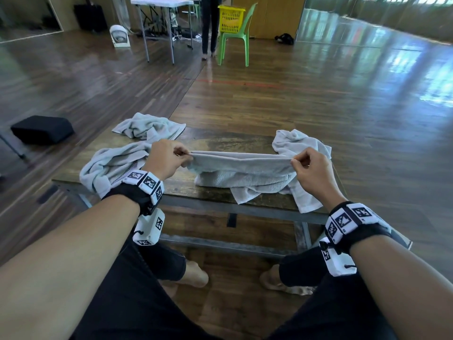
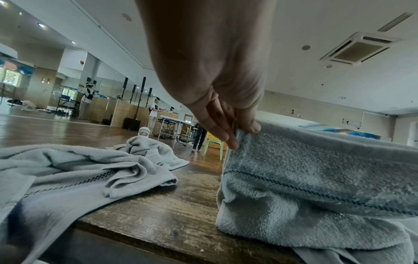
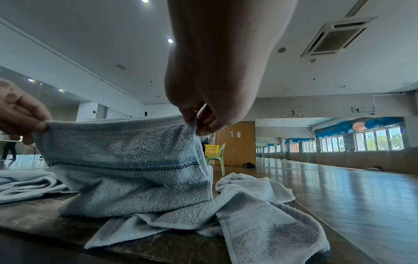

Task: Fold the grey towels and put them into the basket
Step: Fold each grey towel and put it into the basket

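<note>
Towel (image 1: 241, 165) stretched between both hands (image 1: 163, 160), its lower folds hidden.

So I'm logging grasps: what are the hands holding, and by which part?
One grey towel: the left hand and right hand each pinch an end of its raised top edge.

Dark wooden floor (image 1: 294, 99) runs beyond the wooden bench (image 1: 220, 141). Far off stand a green chair (image 1: 236, 33), folding table (image 1: 159, 3), wall mirrors (image 3: 339, 142).
</note>
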